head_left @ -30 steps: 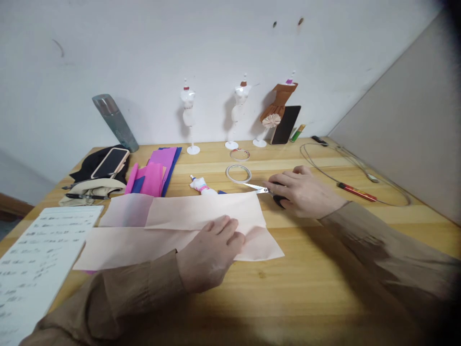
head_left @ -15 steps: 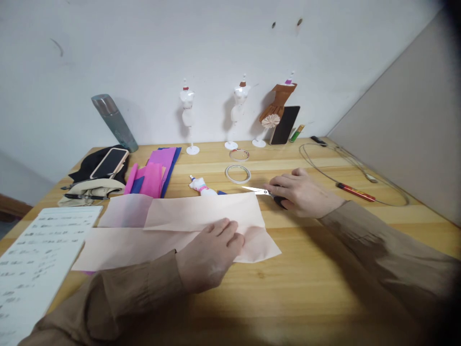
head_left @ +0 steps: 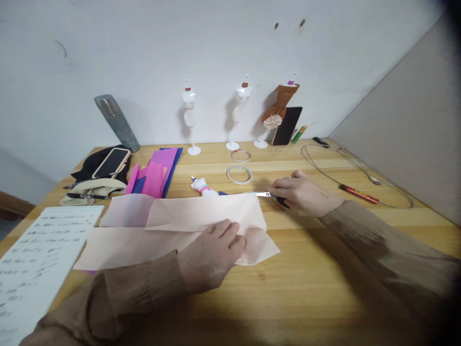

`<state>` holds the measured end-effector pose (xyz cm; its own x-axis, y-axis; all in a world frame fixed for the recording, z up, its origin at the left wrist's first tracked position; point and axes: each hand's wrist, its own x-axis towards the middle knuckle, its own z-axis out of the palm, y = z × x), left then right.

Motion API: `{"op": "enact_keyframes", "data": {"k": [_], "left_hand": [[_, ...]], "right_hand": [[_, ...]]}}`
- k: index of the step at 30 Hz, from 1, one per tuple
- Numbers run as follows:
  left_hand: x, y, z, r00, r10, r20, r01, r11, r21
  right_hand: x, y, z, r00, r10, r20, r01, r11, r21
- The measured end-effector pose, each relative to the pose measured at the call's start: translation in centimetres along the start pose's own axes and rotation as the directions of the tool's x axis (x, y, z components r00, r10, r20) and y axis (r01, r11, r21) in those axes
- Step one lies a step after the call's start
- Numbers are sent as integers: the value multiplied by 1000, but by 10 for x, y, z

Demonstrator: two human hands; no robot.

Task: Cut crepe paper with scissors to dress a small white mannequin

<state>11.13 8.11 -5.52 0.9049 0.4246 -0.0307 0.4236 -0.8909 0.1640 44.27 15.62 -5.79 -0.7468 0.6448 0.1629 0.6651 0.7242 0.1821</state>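
A pale pink crepe-like paper sheet (head_left: 201, 214) lies in layers across the table, its right end creased. My left hand (head_left: 216, 254) rests on its right part, fingers stretched out flat and holding nothing. To the right of the sheet, my right hand (head_left: 298, 194) is closed round the black handles of a pair of scissors (head_left: 264, 194). The blades point left at the sheet's far right corner; their tips are hard to make out there. Just behind the sheet lies a small white dress form (head_left: 204, 187) with coloured bands.
Two tape rolls (head_left: 239, 175) lie mid-table. Dress forms (head_left: 239, 110), one in a brown dress (head_left: 283, 103), stand by the wall. Folded pink paper (head_left: 153, 180), a phone (head_left: 111, 162), a bottle (head_left: 117, 122) and a written notepad (head_left: 46, 254) are left; a cable (head_left: 345, 149) is right.
The scissors' blades have dipped slightly toward the sheet's far right corner, and less of them shows. My left hand stays on the paper. The whole view has shifted a little.
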Motion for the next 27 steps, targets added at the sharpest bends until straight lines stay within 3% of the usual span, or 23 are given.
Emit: {"op": "enact_keyframes", "data": {"k": [11,27], "left_hand": [[0,3,3,1000,7,-16,-6,999,38],[-1,4,7,995,51,-81,-40,990,137]], "right_hand": [[5,-4,-14,1000,-26,4,26,997,-66],[16,8,-26,993,-65,96,64,998,17]]}}
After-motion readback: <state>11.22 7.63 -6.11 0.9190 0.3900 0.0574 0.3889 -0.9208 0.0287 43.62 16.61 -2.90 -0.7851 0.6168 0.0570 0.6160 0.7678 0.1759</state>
